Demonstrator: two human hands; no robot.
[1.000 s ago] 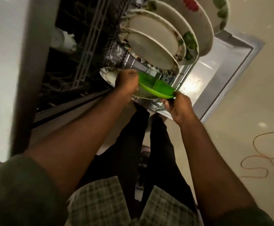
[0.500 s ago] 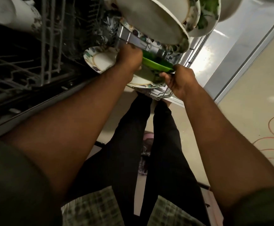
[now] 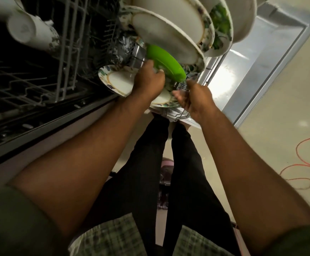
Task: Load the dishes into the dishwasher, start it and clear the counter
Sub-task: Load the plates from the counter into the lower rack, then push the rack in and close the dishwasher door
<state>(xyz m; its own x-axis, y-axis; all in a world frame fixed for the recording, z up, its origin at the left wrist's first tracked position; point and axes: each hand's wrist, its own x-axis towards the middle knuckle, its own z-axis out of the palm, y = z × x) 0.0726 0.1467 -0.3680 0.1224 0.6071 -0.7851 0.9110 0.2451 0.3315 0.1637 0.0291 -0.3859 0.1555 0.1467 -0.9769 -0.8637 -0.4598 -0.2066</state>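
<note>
While the green plate (image 3: 164, 64) lay almost flat between both hands a second ago, it now stands tipped up on edge at about twelve o'clock from the hands, tucked against the back of the big white plate (image 3: 166, 36) in the lower rack (image 3: 180, 111). The left hand (image 3: 147, 84) grips its lower rim, fingers curled round the edge. The right hand (image 3: 193, 99) has come off the green rim; its fingers are loosely bent and a little apart at four o'clock from the plate, and whether they hold the rack wire or the patterned plate (image 3: 117, 82) lying below, I cannot tell. That reads as the plate going into its slot, so loading is nearly through for this piece. Up at ten o'clock a white mug (image 3: 33, 33) hangs in the upper rack (image 3: 65, 52). No brand, label or writing can be read anywhere on the dishwasher door (image 3: 261, 58) or dishes.
</note>
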